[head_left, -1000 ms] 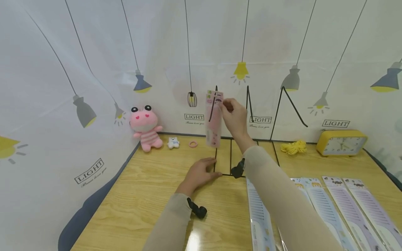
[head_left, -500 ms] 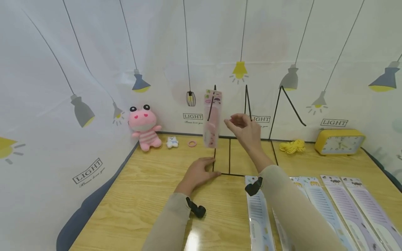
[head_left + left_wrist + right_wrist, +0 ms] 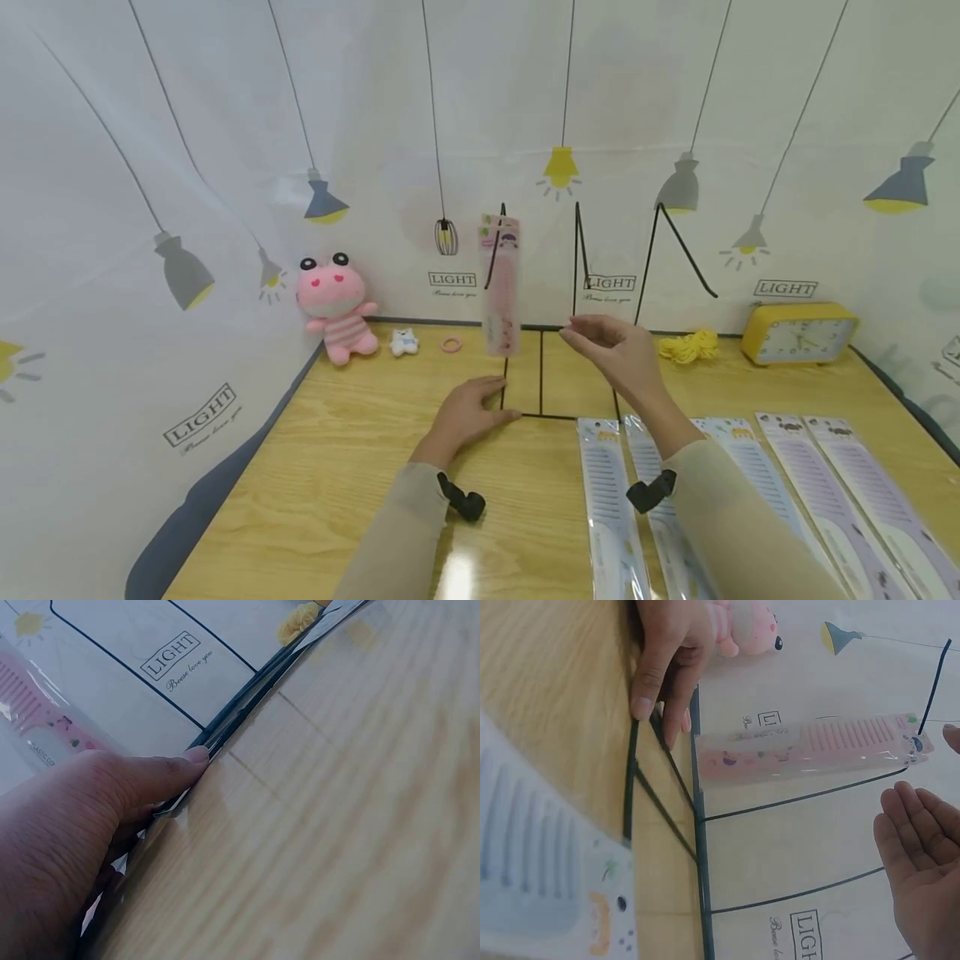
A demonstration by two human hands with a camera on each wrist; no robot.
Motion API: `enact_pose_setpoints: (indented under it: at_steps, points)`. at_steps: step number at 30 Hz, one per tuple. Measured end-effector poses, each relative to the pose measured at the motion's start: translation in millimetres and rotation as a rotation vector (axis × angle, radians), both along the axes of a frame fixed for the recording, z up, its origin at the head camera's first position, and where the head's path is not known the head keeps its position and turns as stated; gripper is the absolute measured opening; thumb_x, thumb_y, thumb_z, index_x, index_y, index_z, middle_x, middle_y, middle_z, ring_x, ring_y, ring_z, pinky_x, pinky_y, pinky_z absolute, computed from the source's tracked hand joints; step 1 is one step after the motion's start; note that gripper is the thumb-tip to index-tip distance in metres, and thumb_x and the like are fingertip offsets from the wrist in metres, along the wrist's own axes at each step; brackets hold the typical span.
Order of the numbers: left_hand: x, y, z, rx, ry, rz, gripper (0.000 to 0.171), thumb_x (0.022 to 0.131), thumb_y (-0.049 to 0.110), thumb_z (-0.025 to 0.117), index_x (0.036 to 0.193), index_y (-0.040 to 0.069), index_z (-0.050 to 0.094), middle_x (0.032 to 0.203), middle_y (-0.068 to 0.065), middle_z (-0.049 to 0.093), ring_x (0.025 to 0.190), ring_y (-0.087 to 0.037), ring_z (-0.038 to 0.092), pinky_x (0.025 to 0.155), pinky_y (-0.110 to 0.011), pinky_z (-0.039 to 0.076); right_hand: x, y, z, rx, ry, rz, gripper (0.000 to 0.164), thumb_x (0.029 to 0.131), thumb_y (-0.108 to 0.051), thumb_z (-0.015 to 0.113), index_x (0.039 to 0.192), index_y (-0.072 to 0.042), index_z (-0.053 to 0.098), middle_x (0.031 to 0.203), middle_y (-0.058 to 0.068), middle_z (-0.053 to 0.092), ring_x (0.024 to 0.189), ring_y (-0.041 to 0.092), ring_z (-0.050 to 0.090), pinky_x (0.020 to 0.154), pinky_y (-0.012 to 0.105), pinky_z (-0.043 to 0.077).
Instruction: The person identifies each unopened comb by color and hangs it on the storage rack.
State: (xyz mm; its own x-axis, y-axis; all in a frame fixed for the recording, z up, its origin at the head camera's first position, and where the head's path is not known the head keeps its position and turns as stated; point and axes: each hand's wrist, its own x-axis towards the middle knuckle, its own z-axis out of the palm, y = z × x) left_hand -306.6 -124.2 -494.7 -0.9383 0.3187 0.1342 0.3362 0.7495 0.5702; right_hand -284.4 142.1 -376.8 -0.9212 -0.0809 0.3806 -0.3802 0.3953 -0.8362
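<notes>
A black wire rack (image 3: 542, 375) stands against the backdrop with three upward hooks. Pink packaged combs (image 3: 501, 292) hang overlapped on its left hook; their teeth show through clear plastic in the right wrist view. At the near left corner of the rack's base, my left hand (image 3: 461, 417) holds the frame, the thumb (image 3: 180, 771) on the front bar and fingers partly hidden behind. My right hand (image 3: 622, 354) is in the air before the middle hook, fingers loosely bent with nothing between them. Below it lie blue packaged combs (image 3: 606, 483) on the table.
Purple packaged combs (image 3: 840, 500) lie at the right. Along the back stand a pink plush toy (image 3: 337, 304), a small white bear (image 3: 405, 342), a pink ring (image 3: 451, 344), a bundle of yellow cord (image 3: 688, 346) and a yellow clock (image 3: 798, 333).
My right hand has let go of the top of the hanging pink combs and moved down and to the right. The left hand keeps its place on the rack's base. The view has shifted slightly.
</notes>
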Motion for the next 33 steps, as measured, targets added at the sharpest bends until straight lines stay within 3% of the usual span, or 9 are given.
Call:
enact_pose_setpoints:
  at_steps: [5, 13, 17, 21, 27, 30, 33]
  points:
    - [-1.0, -0.6, -0.5, -0.003, 0.003, -0.002, 0.074, 0.088, 0.062, 0.068, 0.148, 0.020, 0.053, 0.153, 0.003, 0.048, 0.142, -0.025, 0.042, 0.118, -0.045, 0.032, 12.7, 13.3, -4.7, 0.016, -0.063, 0.010, 0.055, 0.087, -0.058, 0.072, 0.124, -0.017, 0.071, 0.117, -0.003, 0.072, 0.106, 0.015, 0.068, 0.092, 0.039, 0.056]
    - [1.1, 2.7, 0.6, -0.002, -0.002, -0.014, 0.076, 0.088, 0.063, 0.066, 0.148, 0.019, 0.053, 0.153, 0.002, 0.047, 0.142, -0.025, 0.041, 0.119, -0.046, 0.031, 31.4, 30.6, -15.5, 0.036, -0.085, 0.049, 0.047, 0.091, -0.048, 0.073, 0.122, -0.014, 0.072, 0.117, 0.002, 0.073, 0.104, 0.017, 0.069, 0.083, 0.021, 0.056]
    - [2.4, 1.6, 0.7, -0.001, -0.005, -0.003, 0.075, 0.089, 0.063, 0.066, 0.149, 0.020, 0.052, 0.154, 0.002, 0.046, 0.143, -0.026, 0.040, 0.119, -0.047, 0.031, 43.4, 41.5, -32.0, 0.003, -0.130, 0.150, 0.043, 0.091, -0.040, 0.075, 0.124, -0.012, 0.071, 0.117, 0.001, 0.073, 0.104, 0.014, 0.070, 0.084, 0.024, 0.058]
    - [3.5, 1.4, 1.1, 0.004, -0.005, 0.012, 0.073, 0.089, 0.060, 0.067, 0.148, 0.020, 0.053, 0.154, 0.002, 0.047, 0.143, -0.027, 0.040, 0.119, -0.048, 0.031, 51.3, 57.5, -60.1, -0.012, -0.152, 0.234, 0.040, 0.094, -0.031, 0.074, 0.125, -0.007, 0.069, 0.118, 0.005, 0.072, 0.105, 0.016, 0.070, 0.086, 0.025, 0.058]
    - [3.0, 0.6, 4.1, 0.016, -0.010, 0.021, 0.072, 0.088, 0.058, 0.070, 0.147, 0.020, 0.054, 0.153, 0.002, 0.048, 0.143, -0.026, 0.040, 0.119, -0.048, 0.030, 46.7, 75.3, -101.1, 0.091, -0.063, 0.152, 0.035, 0.096, -0.030, 0.071, 0.123, -0.008, 0.069, 0.116, 0.000, 0.072, 0.108, 0.018, 0.068, 0.092, 0.032, 0.057]
    - [2.8, 1.2, 3.0, 0.017, -0.018, 0.019, 0.073, 0.088, 0.059, 0.069, 0.148, 0.021, 0.053, 0.154, 0.003, 0.047, 0.143, -0.026, 0.040, 0.119, -0.047, 0.030, 43.0, 79.6, -110.0, 0.158, 0.005, 0.146, 0.031, 0.096, -0.025, 0.071, 0.123, -0.009, 0.069, 0.116, -0.002, 0.072, 0.111, 0.019, 0.067, 0.097, 0.040, 0.054]
    - [3.7, 3.3, 1.2, 0.013, -0.026, 0.014, 0.074, 0.088, 0.060, 0.069, 0.148, 0.021, 0.053, 0.155, 0.003, 0.046, 0.144, -0.025, 0.039, 0.119, -0.047, 0.029, 42.4, 83.0, -113.5, 0.224, 0.044, 0.197, 0.033, 0.094, -0.021, 0.074, 0.124, -0.008, 0.068, 0.120, -0.001, 0.071, 0.115, 0.023, 0.065, 0.101, 0.046, 0.051]
